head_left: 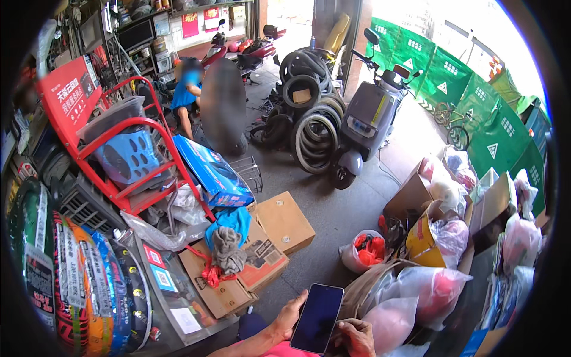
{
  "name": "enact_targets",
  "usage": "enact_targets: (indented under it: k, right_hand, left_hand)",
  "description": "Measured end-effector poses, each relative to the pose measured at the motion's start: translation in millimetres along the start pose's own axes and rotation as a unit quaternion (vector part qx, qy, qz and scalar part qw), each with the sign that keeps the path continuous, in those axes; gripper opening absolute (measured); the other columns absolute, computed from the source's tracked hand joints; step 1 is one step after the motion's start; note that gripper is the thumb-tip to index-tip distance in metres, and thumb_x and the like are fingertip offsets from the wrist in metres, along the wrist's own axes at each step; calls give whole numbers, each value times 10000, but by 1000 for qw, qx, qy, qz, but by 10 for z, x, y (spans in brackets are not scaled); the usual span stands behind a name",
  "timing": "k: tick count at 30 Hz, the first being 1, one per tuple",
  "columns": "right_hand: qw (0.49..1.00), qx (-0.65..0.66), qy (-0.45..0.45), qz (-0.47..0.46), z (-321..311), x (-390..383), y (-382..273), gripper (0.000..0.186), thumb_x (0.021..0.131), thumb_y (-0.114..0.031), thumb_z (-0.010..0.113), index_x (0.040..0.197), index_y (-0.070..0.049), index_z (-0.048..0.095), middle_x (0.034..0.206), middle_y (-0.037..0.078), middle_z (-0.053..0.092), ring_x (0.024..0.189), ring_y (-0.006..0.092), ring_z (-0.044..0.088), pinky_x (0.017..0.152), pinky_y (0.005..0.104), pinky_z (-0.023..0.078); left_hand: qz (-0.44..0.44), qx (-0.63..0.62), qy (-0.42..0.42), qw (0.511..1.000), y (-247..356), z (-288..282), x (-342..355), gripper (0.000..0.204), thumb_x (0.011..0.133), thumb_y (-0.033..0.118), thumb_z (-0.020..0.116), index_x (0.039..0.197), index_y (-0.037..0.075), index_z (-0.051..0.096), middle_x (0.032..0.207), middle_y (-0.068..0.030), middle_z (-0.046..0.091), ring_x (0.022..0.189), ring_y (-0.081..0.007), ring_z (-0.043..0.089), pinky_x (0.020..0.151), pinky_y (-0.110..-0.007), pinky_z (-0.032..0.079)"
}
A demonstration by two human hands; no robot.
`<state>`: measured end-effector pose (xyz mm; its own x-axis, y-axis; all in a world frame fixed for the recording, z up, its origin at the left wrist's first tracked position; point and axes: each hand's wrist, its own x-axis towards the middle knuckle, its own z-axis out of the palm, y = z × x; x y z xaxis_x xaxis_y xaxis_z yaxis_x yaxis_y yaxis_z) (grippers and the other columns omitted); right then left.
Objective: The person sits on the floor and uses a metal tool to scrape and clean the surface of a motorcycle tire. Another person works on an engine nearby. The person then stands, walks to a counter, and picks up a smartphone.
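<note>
A smartphone (317,319) with a dark screen is held upright at the bottom middle. My left hand (289,313) grips it along its left edge, thumb near the upper corner. Beside the phone's lower right edge is my right hand (357,337), its fingers curled in. Whether those fingers hold anything is hidden. Left of my hands, cardboard boxes (276,229) carry a grey cloth (228,251), a blue cloth (239,221) and a red plastic bag (215,275). Clear plastic bags with red contents (433,291) lie close to my right hand.
Wrapped tyres (98,291) stand at the left, near a red metal rack (128,149). Ahead are piled black tyres (312,122) and a grey scooter (369,110). A person in blue (187,92) crouches farther back. Bagged goods in boxes (428,235) line the right.
</note>
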<state>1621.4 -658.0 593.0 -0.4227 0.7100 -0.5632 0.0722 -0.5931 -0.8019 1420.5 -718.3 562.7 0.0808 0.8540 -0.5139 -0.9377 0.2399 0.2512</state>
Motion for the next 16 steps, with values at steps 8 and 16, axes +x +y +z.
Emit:
enact_targets:
  k: [8,16]
  right_hand:
    - [996,-3,-49,78,-404,1261,-886,192,885,-30,639,1045,72,668,733,111,655,576,142,601,499,245,477]
    - [985,0,-121,122,-647,2633,-1933,241,912,-73,656,1093,86,672,941,193,729,781,304,734,657,366,619]
  left_hand:
    - [-27,11,-9,1000,464,478,1198,458,1055,435,430,1200,45,621,1057,-50,701,892,-127,692,784,-298,587]
    - [41,134,52,989,1508,1311,2324,495,1056,438,426,1341,50,539,1216,-45,647,1030,-114,649,897,-273,534]
